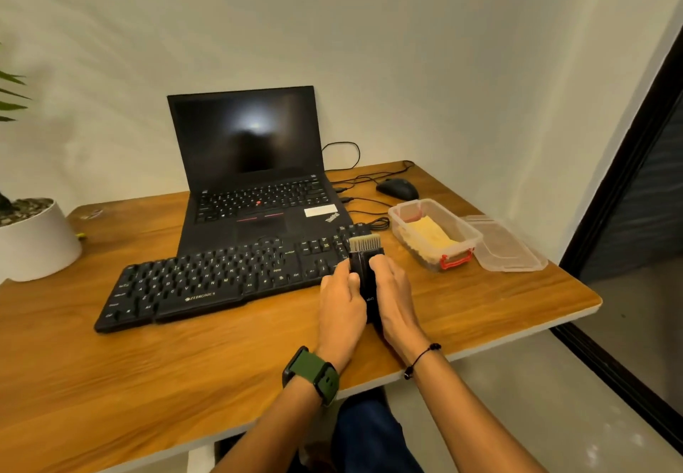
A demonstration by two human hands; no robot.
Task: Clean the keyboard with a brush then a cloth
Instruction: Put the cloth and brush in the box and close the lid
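Observation:
A black keyboard lies across the wooden desk in front of a laptop. Over its right end I hold a black brush with pale bristles pointing away from me. My left hand grips the brush's left side with its thumb on top. My right hand grips its right side, with a fingertip on the brush body. A yellow cloth lies in a clear plastic box with red clips, to the right of the keyboard.
An open black laptop stands behind the keyboard. A black mouse and cables lie at the back right. The box's clear lid rests near the desk's right edge. A white plant pot stands at the left.

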